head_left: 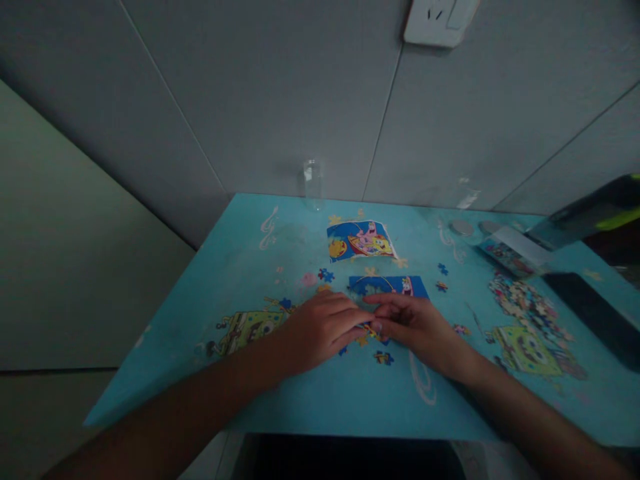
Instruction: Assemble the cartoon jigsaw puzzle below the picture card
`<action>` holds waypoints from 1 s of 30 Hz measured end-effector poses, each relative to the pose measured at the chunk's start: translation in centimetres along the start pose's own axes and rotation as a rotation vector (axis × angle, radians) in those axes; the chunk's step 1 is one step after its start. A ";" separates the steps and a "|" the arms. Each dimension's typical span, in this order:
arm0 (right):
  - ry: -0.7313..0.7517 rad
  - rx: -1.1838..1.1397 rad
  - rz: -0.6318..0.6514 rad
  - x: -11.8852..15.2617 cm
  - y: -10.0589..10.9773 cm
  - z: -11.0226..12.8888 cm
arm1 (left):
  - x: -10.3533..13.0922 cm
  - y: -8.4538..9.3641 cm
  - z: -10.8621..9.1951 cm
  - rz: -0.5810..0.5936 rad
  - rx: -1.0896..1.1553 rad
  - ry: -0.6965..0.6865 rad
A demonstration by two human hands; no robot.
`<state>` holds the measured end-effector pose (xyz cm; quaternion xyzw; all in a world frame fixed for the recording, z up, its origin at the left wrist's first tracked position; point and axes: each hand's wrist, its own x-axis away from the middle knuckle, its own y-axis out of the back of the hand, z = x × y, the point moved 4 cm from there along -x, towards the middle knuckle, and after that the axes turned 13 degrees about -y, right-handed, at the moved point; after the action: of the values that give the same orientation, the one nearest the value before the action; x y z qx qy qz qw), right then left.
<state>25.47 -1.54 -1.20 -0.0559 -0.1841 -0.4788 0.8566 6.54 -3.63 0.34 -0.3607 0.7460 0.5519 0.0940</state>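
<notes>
Nearer than the cartoon sheet (361,241) lies the part-joined puzzle (393,285), blue with a small figure. There left hand (327,325) and right hand (417,331) meet, fingers bent; their grip I cannot tell. The packet (515,253) rightward is too blurred to read.

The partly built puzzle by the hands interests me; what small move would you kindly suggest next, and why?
Probably settle the colourful piece first: the left hand and right hand meet at it, on the near side of the puzzle, while a loose piece lies apart nearby.
</notes>
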 end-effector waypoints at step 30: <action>0.518 1.071 -0.225 1.7 1.0 1.4 | 1.3 2.2 1.9 -0.018 -0.124 0.108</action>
<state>26.73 -1.96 0.80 0.5214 -0.1896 -0.4053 0.7266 3.69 -2.23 0.65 -0.4018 0.7111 0.5758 0.0364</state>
